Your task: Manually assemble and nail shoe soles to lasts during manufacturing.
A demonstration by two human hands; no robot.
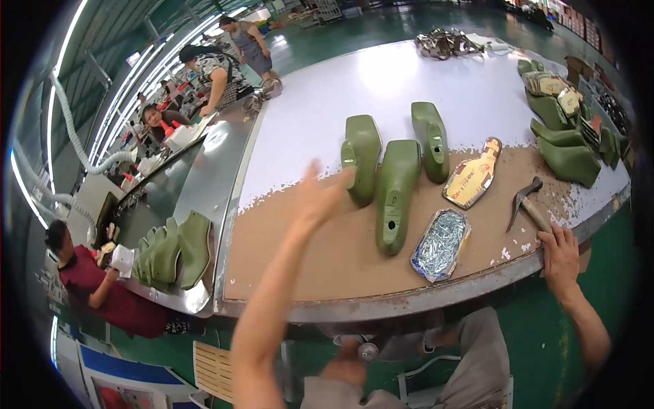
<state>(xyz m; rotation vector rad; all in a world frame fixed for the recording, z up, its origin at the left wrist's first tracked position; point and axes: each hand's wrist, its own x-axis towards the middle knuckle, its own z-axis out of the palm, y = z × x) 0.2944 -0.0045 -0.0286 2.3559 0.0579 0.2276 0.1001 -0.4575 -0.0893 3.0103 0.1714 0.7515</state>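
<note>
My left hand (pixel 321 199) is raised over the table, blurred, with its fingers spread and nothing seen in it. Its fingertips overlap the edge of the left green shoe last (pixel 363 153); whether they touch it I cannot tell. Two more lasts stand beside that one: a middle last (pixel 397 191) nearer me and a right last (pixel 430 140) farther back. My right hand (pixel 562 258) rests on the table's front edge, fingers extended beside the end of the handle of a hammer (pixel 533 204), which lies on the brown board.
A tray of nails (pixel 441 247) and a tan insole board (pixel 473 174) lie right of the lasts. More green lasts (pixel 569 158) crowd the right edge. Several lasts (pixel 194 249) stand on the metal bench at left, where a person in dark red (pixel 102 286) works.
</note>
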